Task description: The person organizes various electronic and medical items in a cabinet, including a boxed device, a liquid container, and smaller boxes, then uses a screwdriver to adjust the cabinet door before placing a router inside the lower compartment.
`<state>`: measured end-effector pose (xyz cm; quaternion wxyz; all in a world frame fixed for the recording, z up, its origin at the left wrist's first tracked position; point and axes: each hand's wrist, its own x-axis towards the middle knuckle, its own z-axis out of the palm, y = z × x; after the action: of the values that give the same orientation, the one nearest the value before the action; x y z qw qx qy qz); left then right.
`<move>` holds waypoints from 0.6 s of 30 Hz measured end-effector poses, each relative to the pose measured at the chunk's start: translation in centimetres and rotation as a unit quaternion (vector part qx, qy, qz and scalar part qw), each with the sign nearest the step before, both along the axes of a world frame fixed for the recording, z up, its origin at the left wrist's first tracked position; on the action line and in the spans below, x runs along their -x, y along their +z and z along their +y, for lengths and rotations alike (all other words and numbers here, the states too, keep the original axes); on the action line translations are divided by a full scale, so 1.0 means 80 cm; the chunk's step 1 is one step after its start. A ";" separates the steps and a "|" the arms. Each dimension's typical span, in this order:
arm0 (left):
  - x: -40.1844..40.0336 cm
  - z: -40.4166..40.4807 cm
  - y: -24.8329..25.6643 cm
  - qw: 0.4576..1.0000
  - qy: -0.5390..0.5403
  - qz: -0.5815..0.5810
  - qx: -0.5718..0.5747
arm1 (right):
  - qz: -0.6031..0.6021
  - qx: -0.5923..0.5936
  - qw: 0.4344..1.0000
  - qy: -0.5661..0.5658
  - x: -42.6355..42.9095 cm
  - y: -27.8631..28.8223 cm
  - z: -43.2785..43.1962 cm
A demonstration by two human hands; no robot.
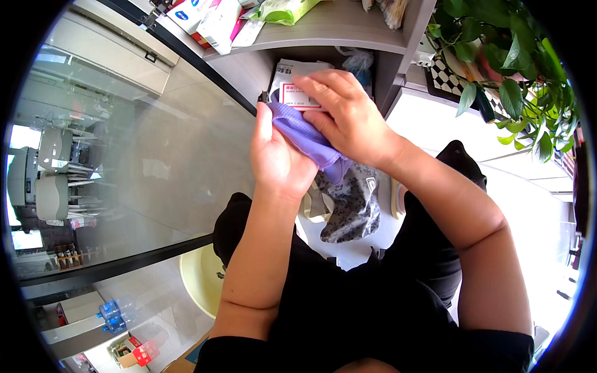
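A purple mesh-textured cloth [303, 135] lies folded across my left hand [282, 161], which is palm up with the thumb along the cloth's edge. From above, my right hand [347, 112] reaches over the cloth, fingers extended and slightly blurred. Its thumb is close against the fabric; whether it pinches any is hidden. The cloth's lower end hangs past my left palm. Beneath it, between my knees, is a grey camouflage-patterned fabric item [352, 210], its upper part covered by the purple cloth and my right hand.
Ahead is a grey wooden shelf unit [326, 35] with boxes [214, 25] and a green packet [287, 10]. Printed packaging [298, 70] sits in its lower compartment. A glass panel [154, 154] stands at left, a yellow basin [200, 275] by my left leg. A leafy plant [510, 95] hangs at right.
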<state>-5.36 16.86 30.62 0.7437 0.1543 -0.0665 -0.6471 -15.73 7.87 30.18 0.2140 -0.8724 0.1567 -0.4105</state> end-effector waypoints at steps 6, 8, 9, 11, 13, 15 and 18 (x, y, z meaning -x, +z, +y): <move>-0.006 0.003 0.000 0.999 0.003 0.021 0.024 | -0.049 0.073 0.996 0.009 -0.002 0.003 0.007; -0.005 0.003 0.001 0.998 -0.005 0.031 0.055 | -0.033 0.053 0.998 0.024 0.000 0.004 0.010; -0.004 0.004 0.004 0.998 -0.006 0.031 0.055 | -0.033 0.052 0.998 0.024 0.002 0.005 0.013; -0.001 0.004 0.009 0.996 -0.036 0.018 0.079 | 0.041 0.001 0.999 0.001 0.005 0.012 0.019; 0.000 0.003 0.010 0.997 -0.040 0.017 0.071 | 0.067 0.000 0.998 -0.010 0.006 0.012 0.016; 0.001 0.002 0.002 0.989 -0.073 0.067 0.114 | 0.067 0.014 0.997 -0.039 0.003 0.004 0.008; 0.018 -0.001 0.008 0.999 -0.035 0.023 0.034 | -0.001 -0.075 0.997 -0.017 -0.002 0.000 -0.012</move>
<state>-6.82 16.80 31.29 0.7266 0.1116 -0.0769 -0.6736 -15.54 6.88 30.16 0.2722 -0.8506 0.2015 -0.4022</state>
